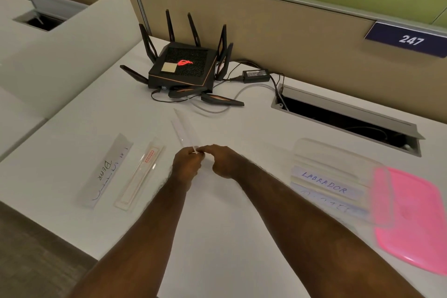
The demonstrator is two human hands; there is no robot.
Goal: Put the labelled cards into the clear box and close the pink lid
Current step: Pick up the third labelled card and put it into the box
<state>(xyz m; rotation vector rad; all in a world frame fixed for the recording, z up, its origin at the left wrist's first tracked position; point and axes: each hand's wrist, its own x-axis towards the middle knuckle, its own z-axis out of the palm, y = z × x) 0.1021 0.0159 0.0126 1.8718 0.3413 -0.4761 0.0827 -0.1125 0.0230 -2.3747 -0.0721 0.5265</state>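
we are pinching the near end of a long white card (185, 132) with both hands at the middle of the white tabletop (229, 237). the left hand (186, 164) is closing thumb and fingers on the card's near tip; the right hand (223, 161) is pressing its fingertips onto the same tip, the two hands touching. the card is pointing away from us toward the far side, its face turned edge-on so we cannot read any label.

to the left, two more pieces are lying flat on the tabletop: a card marked "bear" (105, 172) and, just beside it on the right, a clear sleeve with a red tag (140, 174).

to the right, the clear box (338, 159) is sitting open, holding cards, the top readable one saying "labrador" (325, 182). the pink lid (411, 220) is lying flat, touching the box's right side.

at the far side a black router (182, 68) with raised antennas is glowing red, near a power brick (256, 75) and an open cable hatch (346, 118).
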